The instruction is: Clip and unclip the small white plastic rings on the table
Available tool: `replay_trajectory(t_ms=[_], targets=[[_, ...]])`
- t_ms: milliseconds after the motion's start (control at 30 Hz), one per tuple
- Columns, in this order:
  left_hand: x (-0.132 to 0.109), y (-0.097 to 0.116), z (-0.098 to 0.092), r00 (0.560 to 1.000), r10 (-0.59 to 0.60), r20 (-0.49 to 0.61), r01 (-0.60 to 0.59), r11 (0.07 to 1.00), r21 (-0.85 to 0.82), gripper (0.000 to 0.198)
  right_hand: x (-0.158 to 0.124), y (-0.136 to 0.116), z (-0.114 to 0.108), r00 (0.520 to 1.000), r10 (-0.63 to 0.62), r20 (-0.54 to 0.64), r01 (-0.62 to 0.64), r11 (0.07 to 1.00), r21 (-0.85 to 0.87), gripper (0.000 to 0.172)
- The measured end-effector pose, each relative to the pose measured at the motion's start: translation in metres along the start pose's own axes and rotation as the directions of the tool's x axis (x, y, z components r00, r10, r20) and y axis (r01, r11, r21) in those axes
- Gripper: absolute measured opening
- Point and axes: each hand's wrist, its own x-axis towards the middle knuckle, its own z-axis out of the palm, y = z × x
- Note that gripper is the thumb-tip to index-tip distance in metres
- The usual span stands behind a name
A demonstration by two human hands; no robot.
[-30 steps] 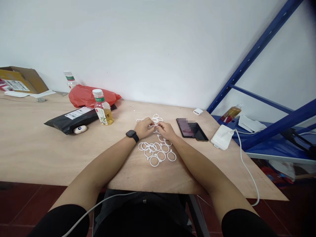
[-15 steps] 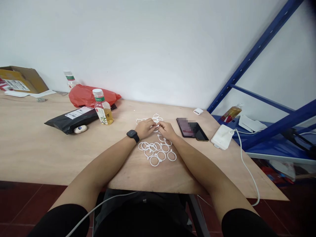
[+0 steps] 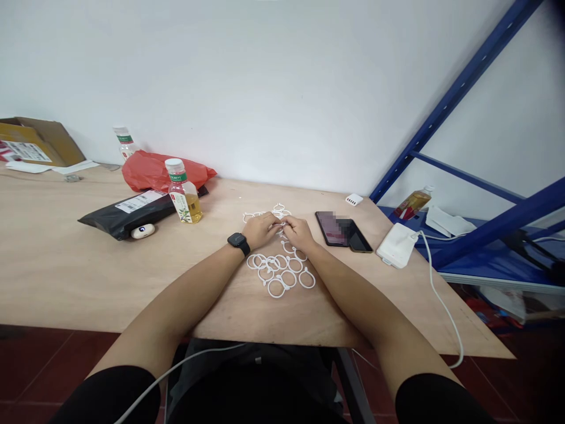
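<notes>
My left hand (image 3: 260, 229), with a black watch on its wrist, and my right hand (image 3: 299, 232) meet over the wooden table (image 3: 88, 277). Their fingers are pinched together on a small white plastic ring (image 3: 278, 224) between them. A cluster of several white rings (image 3: 281, 272) lies flat on the table just in front of my hands. A few more white rings (image 3: 279, 210) lie just beyond my fingers.
A bottle of yellow drink (image 3: 184, 192), a black mail bag (image 3: 128, 211), a red bag (image 3: 154, 169) and a small white case (image 3: 142, 231) sit left. Two phones (image 3: 342, 230) and a white charger with cable (image 3: 397, 245) lie right. Blue shelving (image 3: 485, 224) stands at far right.
</notes>
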Motion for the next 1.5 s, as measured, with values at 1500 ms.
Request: replay_trajectory(t_ms=[1500], targets=[[0.002,-0.002,-0.001,0.991,-0.04,0.125,0.037,0.999,0.022,0.021,-0.002,0.01,-0.004,0.991,-0.127,-0.041,0.13,0.989,0.07,0.028]])
